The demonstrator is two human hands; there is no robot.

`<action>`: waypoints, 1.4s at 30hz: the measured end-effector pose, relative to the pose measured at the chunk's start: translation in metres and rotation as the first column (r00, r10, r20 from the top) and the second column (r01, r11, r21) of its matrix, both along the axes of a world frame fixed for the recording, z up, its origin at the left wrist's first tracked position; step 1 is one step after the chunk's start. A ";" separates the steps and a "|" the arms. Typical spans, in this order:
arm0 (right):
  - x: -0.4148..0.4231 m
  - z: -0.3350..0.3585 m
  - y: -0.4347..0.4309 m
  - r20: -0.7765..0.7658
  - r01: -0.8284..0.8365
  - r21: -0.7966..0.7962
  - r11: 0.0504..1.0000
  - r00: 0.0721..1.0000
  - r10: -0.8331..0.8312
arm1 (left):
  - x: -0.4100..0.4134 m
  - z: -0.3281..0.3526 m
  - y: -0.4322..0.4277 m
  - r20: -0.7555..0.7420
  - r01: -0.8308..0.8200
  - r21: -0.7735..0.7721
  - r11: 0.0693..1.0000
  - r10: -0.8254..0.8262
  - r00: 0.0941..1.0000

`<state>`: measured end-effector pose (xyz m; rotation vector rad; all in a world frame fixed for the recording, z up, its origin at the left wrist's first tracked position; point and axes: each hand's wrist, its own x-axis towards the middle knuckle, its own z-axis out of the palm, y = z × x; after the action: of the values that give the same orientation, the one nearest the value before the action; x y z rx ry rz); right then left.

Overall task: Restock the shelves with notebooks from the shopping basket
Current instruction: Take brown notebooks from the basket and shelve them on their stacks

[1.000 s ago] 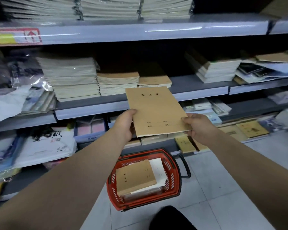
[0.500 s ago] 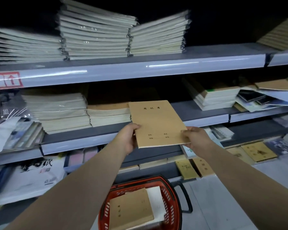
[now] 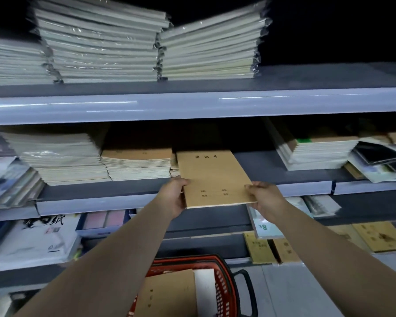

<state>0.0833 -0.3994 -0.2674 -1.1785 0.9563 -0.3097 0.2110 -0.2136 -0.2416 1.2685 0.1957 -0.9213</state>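
Both left hand (image 3: 172, 199) and right hand (image 3: 264, 200) pinch the notebook (image 3: 212, 177) by near corners, length pointing into the shelf (image 3: 258, 163).

Pretty dim in here tbh. There's a grey-blue metal shelving unit (image 3: 192, 106) with several boards, and its glossy rounded front edges catch long streaks of light from overhead. Behind the top board it fades to near black. A pale grey tiled floor (image 3: 284, 298) shows at the bottom right.
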 end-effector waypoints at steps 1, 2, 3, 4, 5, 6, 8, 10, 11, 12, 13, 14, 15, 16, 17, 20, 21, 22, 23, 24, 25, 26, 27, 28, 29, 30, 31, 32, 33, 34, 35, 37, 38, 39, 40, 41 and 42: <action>0.003 -0.003 -0.004 -0.004 -0.002 0.010 1.000 1.000 0.002 | 0.001 -0.002 -0.002 -0.007 -0.015 0.003 1.000 0.015 1.000; 0.006 -0.005 -0.007 -0.003 -0.006 0.019 1.000 1.000 0.006 | 0.002 -0.003 -0.002 -0.012 -0.024 0.005 1.000 0.024 1.000; 0.009 -0.007 -0.010 -0.005 -0.011 0.022 1.000 1.000 0.011 | 0.003 -0.003 -0.002 -0.017 -0.027 0.009 1.000 0.027 0.999; 0.013 -0.010 -0.013 -0.007 -0.018 0.022 1.000 1.000 0.018 | 0.005 -0.003 -0.002 -0.024 -0.013 0.021 1.000 0.014 1.000; 0.016 -0.012 -0.015 -0.013 -0.023 0.012 1.000 1.000 0.023 | 0.005 -0.003 -0.001 -0.026 0.027 0.048 0.998 -0.026 0.999; 0.019 -0.014 -0.015 -0.018 -0.024 0.002 1.000 1.000 0.024 | 0.005 -0.002 0.001 -0.028 0.093 0.093 0.991 -0.091 0.995; 0.027 -0.016 -0.016 -0.018 -0.010 -0.008 1.000 1.000 0.010 | 0.005 -0.003 0.007 -0.028 0.276 0.196 0.941 -0.276 0.961; 0.036 -0.017 -0.016 -0.005 0.015 0.002 1.000 1.000 -0.015 | 0.006 -0.006 0.012 -0.008 0.397 0.224 0.890 -0.405 0.914; 0.041 -0.017 -0.015 0.000 0.026 0.010 1.000 1.000 -0.026 | 0.008 -0.007 0.014 0.004 0.401 0.223 0.889 -0.412 0.911; 0.046 -0.018 -0.014 0.013 0.035 0.024 0.999 0.999 -0.036 | 0.011 -0.008 0.016 0.012 0.380 0.221 0.898 -0.392 0.920; 0.050 -0.018 -0.012 0.036 0.038 0.044 0.998 0.999 -0.040 | 0.014 -0.008 0.017 0.019 0.347 0.223 0.911 -0.360 0.933; 0.053 -0.018 -0.010 0.063 0.034 0.065 0.997 0.997 -0.038 | 0.018 -0.009 0.017 0.028 0.312 0.232 0.921 -0.327 0.945; 0.056 -0.017 -0.008 0.085 0.024 0.078 0.997 0.996 -0.030 | 0.021 -0.010 0.017 0.040 0.279 0.240 0.930 -0.296 0.954; 0.058 -0.018 -0.006 0.096 0.011 0.072 0.997 0.995 -0.018 | 0.025 -0.012 0.017 0.053 0.244 0.246 0.938 -0.265 0.963; 0.060 -0.019 -0.006 0.089 -0.002 0.049 0.999 0.996 -0.003 | 0.028 -0.014 0.016 0.066 0.212 0.250 0.945 -0.235 0.970; 0.064 -0.021 -0.004 0.023 -0.054 -0.102 0.993 0.998 0.056 | 0.034 -0.017 0.013 0.106 0.153 0.262 0.953 -0.186 0.977; 0.065 -0.022 -0.003 0.001 -0.075 -0.160 0.984 0.997 0.076 | 0.035 -0.017 0.011 0.110 0.140 0.262 0.955 -0.173 0.979; 0.066 -0.023 -0.003 -0.016 -0.096 -0.214 0.972 0.995 0.095 | 0.037 -0.018 0.009 0.109 0.130 0.258 0.958 -0.162 0.981; 0.066 -0.024 -0.002 -0.023 -0.111 -0.256 0.960 0.994 0.109 | 0.038 -0.018 0.007 0.107 0.123 0.250 0.960 -0.154 0.982; 0.067 -0.024 -0.003 -0.026 -0.123 -0.286 0.950 0.992 0.121 | 0.039 -0.018 0.005 0.102 0.122 0.239 0.963 -0.150 0.983; 0.069 -0.025 -0.003 -0.028 -0.133 -0.307 0.942 0.991 0.131 | 0.040 -0.018 0.003 0.098 0.121 0.226 0.967 -0.146 0.984; 0.070 -0.025 -0.004 -0.041 -0.147 -0.324 0.934 0.989 0.142 | 0.042 -0.018 0.001 0.095 0.114 0.214 0.970 -0.137 0.986; 0.071 -0.025 -0.004 -0.064 -0.168 -0.349 0.922 0.986 0.155 | 0.044 -0.018 -0.001 0.090 0.100 0.203 0.974 -0.120 0.989; 0.073 -0.025 -0.004 -0.088 -0.189 -0.378 0.906 0.982 0.168 | 0.046 -0.019 -0.002 0.086 0.084 0.197 0.977 -0.102 0.991; 0.074 -0.026 -0.004 -0.108 -0.206 -0.404 0.891 0.978 0.177 | 0.048 -0.020 -0.003 0.083 0.071 0.191 0.979 -0.088 0.993; 0.076 -0.026 -0.005 -0.117 -0.221 -0.422 0.879 0.975 0.189 | 0.050 -0.020 -0.004 0.083 0.061 0.187 0.981 -0.078 0.993; 0.077 -0.026 -0.006 -0.120 -0.240 -0.434 0.868 0.971 0.209 | 0.052 -0.020 -0.006 0.083 0.052 0.181 0.982 -0.068 0.994; 0.079 -0.026 -0.007 -0.127 -0.263 -0.435 0.861 0.965 0.231 | 0.054 -0.021 -0.007 0.080 0.044 0.179 0.983 -0.060 0.995; 0.081 -0.025 -0.008 -0.135 -0.285 -0.430 0.857 0.959 0.251 | 0.056 -0.022 -0.008 0.077 0.035 0.177 0.984 -0.050 0.996; 0.082 -0.026 -0.009 -0.145 -0.306 -0.427 0.851 0.952 0.270 | 0.058 -0.023 -0.010 0.076 0.023 0.176 0.984 -0.037 0.996; 0.084 -0.027 -0.011 -0.158 -0.323 -0.429 0.844 0.946 0.282 | 0.059 -0.023 -0.011 0.073 0.012 0.176 0.984 -0.025 0.997; 0.089 -0.029 -0.018 -0.175 -0.330 -0.436 0.837 0.944 0.281 | 0.064 -0.024 -0.015 0.059 -0.012 0.172 0.985 0.002 0.998; 0.092 -0.030 -0.021 -0.174 -0.327 -0.434 0.839 0.945 0.278 | 0.066 -0.025 -0.016 0.044 -0.023 0.162 0.986 0.017 0.999; 0.096 -0.030 -0.023 -0.175 -0.324 -0.433 0.841 0.945 0.274 | 0.068 -0.025 -0.017 0.023 -0.034 0.150 0.988 0.031 0.999; 0.101 -0.030 -0.026 -0.180 -0.323 -0.430 0.843 0.946 0.270 | 0.071 -0.026 -0.018 0.006 -0.040 0.144 0.989 0.039 0.999; 0.106 -0.031 -0.029 -0.190 -0.324 -0.434 0.841 0.945 0.266 | 0.074 -0.027 -0.018 0.001 -0.032 0.154 0.988 0.032 0.999; 0.110 -0.031 -0.032 -0.206 -0.331 -0.448 0.831 0.942 0.264 | 0.076 -0.029 -0.018 0.011 -0.010 0.180 0.984 0.008 1.000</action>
<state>0.1936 -0.4316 -0.2983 -1.8042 0.8147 -0.2184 0.2873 -0.2319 -0.2710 1.4382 0.2812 -0.9046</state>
